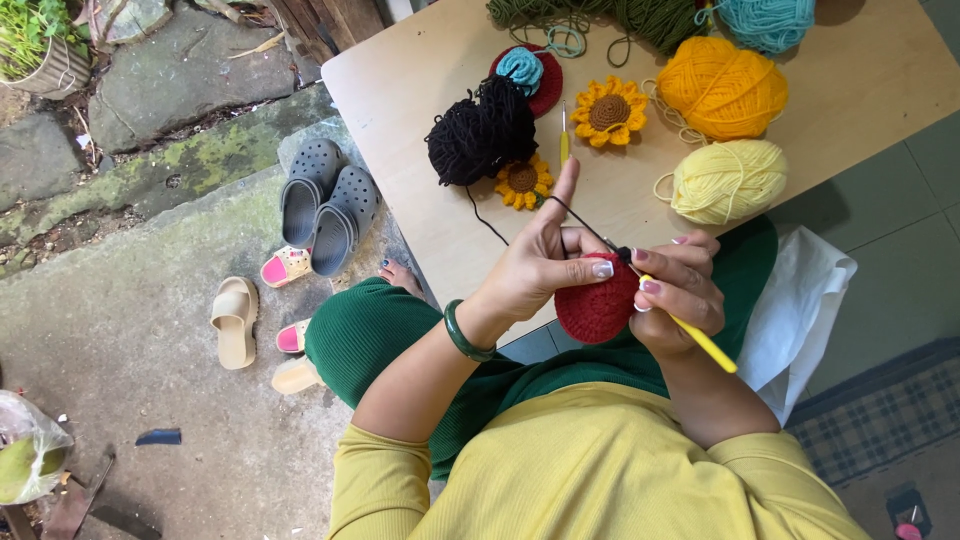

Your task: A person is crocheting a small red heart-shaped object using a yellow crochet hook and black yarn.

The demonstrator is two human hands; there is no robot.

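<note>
My left hand (545, 262) pinches the upper edge of a round red crochet piece (595, 308), with the index finger raised and a black yarn strand (575, 215) running over it. My right hand (680, 290) grips a yellow-handled crochet hook (705, 343) whose tip meets the red piece's edge where the black yarn joins. The strand leads back to a black yarn bundle (480, 130) on the wooden table (420, 150). Both hands work above my lap, just in front of the table's near edge.
On the table lie two crocheted sunflowers (609, 111), orange yarn (722, 87), pale yellow yarn (727, 179), teal yarn (765, 20), dark green yarn (640, 18), a red disc with a teal flower (527, 72) and a spare hook (564, 140). Grey clogs (325, 205) and sandals (235, 320) sit on the concrete at left.
</note>
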